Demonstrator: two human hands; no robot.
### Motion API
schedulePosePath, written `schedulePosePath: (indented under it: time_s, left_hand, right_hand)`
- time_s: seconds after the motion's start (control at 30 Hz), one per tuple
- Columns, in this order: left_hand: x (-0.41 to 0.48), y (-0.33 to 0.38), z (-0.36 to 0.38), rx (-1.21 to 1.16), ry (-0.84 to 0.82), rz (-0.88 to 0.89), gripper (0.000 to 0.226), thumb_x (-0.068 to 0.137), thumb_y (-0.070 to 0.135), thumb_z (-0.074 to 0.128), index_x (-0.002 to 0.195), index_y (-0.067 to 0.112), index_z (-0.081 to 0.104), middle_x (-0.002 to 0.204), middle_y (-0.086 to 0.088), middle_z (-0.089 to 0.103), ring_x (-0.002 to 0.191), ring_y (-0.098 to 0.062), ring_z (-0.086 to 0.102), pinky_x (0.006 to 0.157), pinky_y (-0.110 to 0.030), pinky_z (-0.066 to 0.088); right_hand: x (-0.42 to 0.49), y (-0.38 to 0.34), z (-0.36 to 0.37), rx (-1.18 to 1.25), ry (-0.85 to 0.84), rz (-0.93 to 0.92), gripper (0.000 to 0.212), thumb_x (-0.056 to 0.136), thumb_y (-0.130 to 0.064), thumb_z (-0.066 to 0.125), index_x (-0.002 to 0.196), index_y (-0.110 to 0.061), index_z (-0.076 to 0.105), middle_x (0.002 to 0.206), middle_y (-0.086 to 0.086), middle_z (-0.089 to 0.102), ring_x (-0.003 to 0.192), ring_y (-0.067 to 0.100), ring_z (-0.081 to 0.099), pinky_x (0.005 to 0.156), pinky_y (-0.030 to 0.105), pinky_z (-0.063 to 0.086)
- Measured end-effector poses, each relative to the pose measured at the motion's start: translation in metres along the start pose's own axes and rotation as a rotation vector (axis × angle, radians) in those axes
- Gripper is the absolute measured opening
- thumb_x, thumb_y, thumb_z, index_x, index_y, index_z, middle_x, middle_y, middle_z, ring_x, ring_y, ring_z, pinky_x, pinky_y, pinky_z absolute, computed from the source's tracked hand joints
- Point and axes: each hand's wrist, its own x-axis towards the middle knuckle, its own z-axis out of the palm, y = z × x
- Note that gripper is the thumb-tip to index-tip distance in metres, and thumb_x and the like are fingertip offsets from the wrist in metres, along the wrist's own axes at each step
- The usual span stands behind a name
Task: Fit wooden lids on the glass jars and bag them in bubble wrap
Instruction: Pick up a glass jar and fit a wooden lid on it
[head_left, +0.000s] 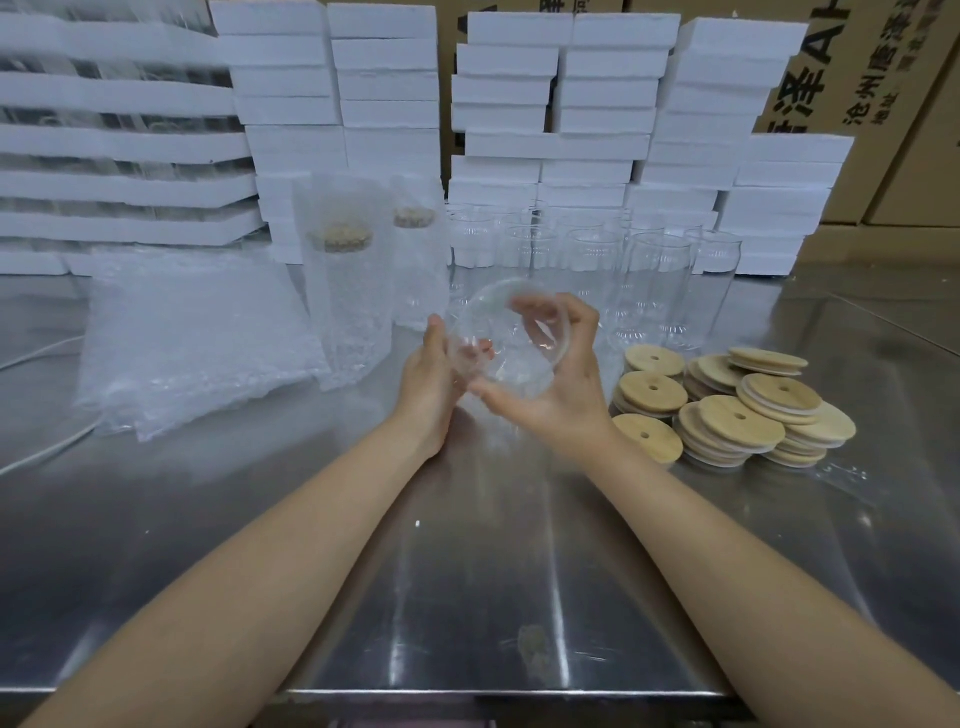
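- A clear glass jar (506, 332) is held tipped above the steel table (467, 571), its open mouth turned toward the camera; no lid is on it.
- The left hand (434, 384) is cupped against the jar's left side, with fingertips seen through the glass.
- The right hand (563, 374) is wrapped around the jar's right side, fingers curled over the rim and thumb beneath.
- The wooden lids (727, 410) are piled just right of the hands, holes upward; the nearest lid can be reached by the right hand once the jar is steadied by the left.
- It is judged that the jar should be set upright or gripped firmly low down before a lid is pressed on, so that the lid is seated level and not cocked.
- Two bagged jars (353, 296), lids fitted, stand far left of the hands, beside a stack of bubble wrap bags (192, 343).
- More unlidded jars (597, 265) are lined up behind, in front of white foam boxes (571, 104).
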Motion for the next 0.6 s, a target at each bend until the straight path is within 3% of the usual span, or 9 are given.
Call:
schedulePosePath:
  time_s: [0.07, 0.13, 0.2, 0.3, 0.4, 0.43, 0.5, 0.6]
  left_hand:
    - [-0.004, 0.005, 0.003, -0.018, 0.044, 0.05, 0.049, 0.103, 0.044, 0.032, 0.075, 0.013, 0.059, 0.081, -0.007, 0.075, 0.078, -0.017, 0.072, 0.078, -0.032, 0.055]
    - [-0.009, 0.012, 0.007, 0.002, -0.004, 0.096, 0.054, 0.103, 0.044, 0.03, 0.076, 0.008, 0.06, 0.088, -0.01, 0.075, 0.081, -0.018, 0.072, 0.072, -0.025, 0.053]
    - [-0.015, 0.014, 0.011, 0.07, -0.081, 0.172, 0.048, 0.097, 0.05, 0.038, 0.089, 0.009, 0.06, 0.1, -0.008, 0.074, 0.09, -0.017, 0.071, 0.074, -0.023, 0.054]
    - [-0.028, 0.005, 0.015, 0.19, -0.215, 0.355, 0.048, 0.076, 0.053, 0.059, 0.111, 0.025, 0.043, 0.127, 0.001, 0.059, 0.11, -0.014, 0.062, 0.089, -0.031, 0.052]
    - [-0.035, -0.001, 0.017, 0.463, -0.305, 0.665, 0.072, 0.078, 0.039, 0.071, 0.133, 0.032, 0.026, 0.146, 0.002, 0.038, 0.123, -0.009, 0.052, 0.095, -0.027, 0.048]
    - [-0.036, -0.002, 0.016, 0.546, -0.296, 0.777, 0.076, 0.079, 0.035, 0.073, 0.137, 0.032, 0.024, 0.147, 0.002, 0.036, 0.125, -0.008, 0.049, 0.097, -0.029, 0.047]
    - [-0.037, -0.001, 0.018, 0.623, -0.257, 0.956, 0.074, 0.081, 0.027, 0.074, 0.14, 0.03, 0.03, 0.146, 0.005, 0.036, 0.13, -0.009, 0.042, 0.105, -0.034, 0.042]
    - [-0.04, -0.001, 0.023, 0.66, -0.221, 1.137, 0.08, 0.078, 0.011, 0.078, 0.142, 0.021, 0.03, 0.145, 0.009, 0.033, 0.137, -0.007, 0.03, 0.113, -0.029, 0.027]
  right_hand:
    - [0.003, -0.009, -0.001, 0.194, 0.094, 0.131, 0.077, 0.064, -0.026, 0.083, 0.12, -0.014, 0.031, 0.123, 0.009, 0.051, 0.118, 0.021, 0.054, 0.104, 0.04, 0.045]
    - [0.008, -0.015, -0.006, 0.333, 0.193, 0.232, 0.07, 0.068, -0.029, 0.077, 0.12, -0.018, 0.031, 0.123, 0.012, 0.051, 0.116, 0.025, 0.057, 0.105, 0.04, 0.045]
    - [0.014, -0.018, -0.012, 0.425, 0.278, 0.323, 0.065, 0.072, -0.031, 0.073, 0.119, -0.018, 0.031, 0.12, 0.011, 0.052, 0.113, 0.025, 0.058, 0.102, 0.038, 0.047]
    - [0.021, -0.018, -0.016, 0.691, 0.429, 0.554, 0.052, 0.081, -0.032, 0.067, 0.12, -0.016, 0.037, 0.112, 0.008, 0.058, 0.11, 0.024, 0.062, 0.096, 0.038, 0.051]
    - [0.02, -0.015, -0.015, 0.987, 0.501, 0.769, 0.072, 0.093, -0.053, 0.054, 0.146, -0.014, 0.025, 0.107, 0.016, 0.068, 0.101, 0.027, 0.07, 0.084, 0.035, 0.058]
    - [0.019, -0.016, -0.013, 1.07, 0.494, 0.823, 0.076, 0.092, -0.06, 0.049, 0.148, -0.015, 0.021, 0.105, 0.018, 0.07, 0.098, 0.028, 0.071, 0.078, 0.035, 0.059]
    - [0.016, -0.017, -0.01, 1.224, 0.454, 0.908, 0.08, 0.09, -0.067, 0.045, 0.143, -0.01, 0.031, 0.099, 0.019, 0.072, 0.09, 0.028, 0.073, 0.068, 0.033, 0.06]
    - [0.014, -0.019, -0.004, 1.423, 0.369, 1.025, 0.083, 0.086, -0.068, 0.051, 0.142, -0.007, 0.042, 0.116, 0.014, 0.067, 0.1, 0.025, 0.07, 0.088, 0.033, 0.055]
